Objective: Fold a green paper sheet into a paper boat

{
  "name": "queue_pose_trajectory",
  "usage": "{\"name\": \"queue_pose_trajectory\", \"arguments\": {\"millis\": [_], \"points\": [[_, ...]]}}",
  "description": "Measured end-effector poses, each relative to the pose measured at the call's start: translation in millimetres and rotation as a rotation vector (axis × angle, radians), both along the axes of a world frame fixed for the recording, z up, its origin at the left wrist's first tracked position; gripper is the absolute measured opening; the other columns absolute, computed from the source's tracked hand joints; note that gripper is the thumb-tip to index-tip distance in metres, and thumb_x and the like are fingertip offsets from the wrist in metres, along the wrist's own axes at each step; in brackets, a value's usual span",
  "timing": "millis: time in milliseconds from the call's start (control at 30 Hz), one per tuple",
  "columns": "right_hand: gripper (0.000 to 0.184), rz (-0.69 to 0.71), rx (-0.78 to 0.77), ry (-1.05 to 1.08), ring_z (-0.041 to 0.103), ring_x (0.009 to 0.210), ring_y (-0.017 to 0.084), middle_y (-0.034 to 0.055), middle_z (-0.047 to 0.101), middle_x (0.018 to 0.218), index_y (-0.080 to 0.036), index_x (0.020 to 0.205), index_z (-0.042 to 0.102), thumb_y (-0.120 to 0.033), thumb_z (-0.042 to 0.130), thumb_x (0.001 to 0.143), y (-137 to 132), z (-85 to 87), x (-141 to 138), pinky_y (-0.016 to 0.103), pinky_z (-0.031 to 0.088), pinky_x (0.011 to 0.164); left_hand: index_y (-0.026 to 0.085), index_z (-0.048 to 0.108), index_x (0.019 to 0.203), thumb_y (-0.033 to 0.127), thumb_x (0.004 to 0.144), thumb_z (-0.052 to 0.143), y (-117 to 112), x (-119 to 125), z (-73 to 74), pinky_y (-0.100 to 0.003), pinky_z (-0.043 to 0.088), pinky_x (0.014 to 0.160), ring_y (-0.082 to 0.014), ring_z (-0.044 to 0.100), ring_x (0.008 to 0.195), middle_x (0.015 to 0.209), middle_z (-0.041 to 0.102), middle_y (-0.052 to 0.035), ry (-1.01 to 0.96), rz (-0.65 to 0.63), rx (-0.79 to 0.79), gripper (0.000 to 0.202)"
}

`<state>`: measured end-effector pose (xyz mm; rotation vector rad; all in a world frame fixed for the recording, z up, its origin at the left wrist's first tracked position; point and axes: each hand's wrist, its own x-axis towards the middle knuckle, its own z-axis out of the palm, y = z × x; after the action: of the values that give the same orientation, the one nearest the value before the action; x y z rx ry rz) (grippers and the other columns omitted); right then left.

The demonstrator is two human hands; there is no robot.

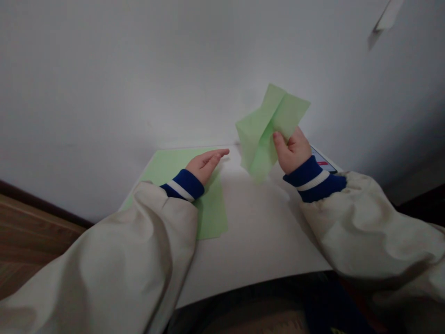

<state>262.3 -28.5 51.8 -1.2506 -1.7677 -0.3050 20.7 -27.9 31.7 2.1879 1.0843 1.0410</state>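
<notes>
My right hand [294, 148] pinches a folded piece of light green paper [267, 125], thumb on the near side, and holds it up above the table's right half. Creases and overlapping flaps show on the paper, and its lower edge is slightly blurred. My left hand [208, 163] is held to the left of it, fingers stretched out and pointing right, with nothing in it. Beneath the left hand and forearm lie flat green sheets [213, 213], partly hidden by the sleeve.
A white table [257, 241] stands against a pale wall [194, 69]. Behind my right wrist a phone or tablet with a lit screen [321, 160] is partly hidden. Wooden furniture [31, 236] is at the left, and a white fixture [389, 16] is on the wall at upper right.
</notes>
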Motion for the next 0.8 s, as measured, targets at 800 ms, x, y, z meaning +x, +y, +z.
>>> {"name": "queue_pose_trajectory", "arguments": {"millis": [800], "points": [[0.041, 0.453, -0.084, -0.646, 0.048, 0.114, 0.025, 0.0082, 0.059, 0.122, -0.016, 0.119, 0.057, -0.014, 0.047, 0.079, -10, -12.3, -13, 0.045, 0.044, 0.091, 0.011, 0.046, 0.129, 0.037, 0.076, 0.05, 7, 11, -0.6, -0.038, 0.053, 0.076, -0.0247, 0.064, 0.093, 0.113, 0.063, -0.0141, -0.136, -0.218, -0.434, 0.059]]}}
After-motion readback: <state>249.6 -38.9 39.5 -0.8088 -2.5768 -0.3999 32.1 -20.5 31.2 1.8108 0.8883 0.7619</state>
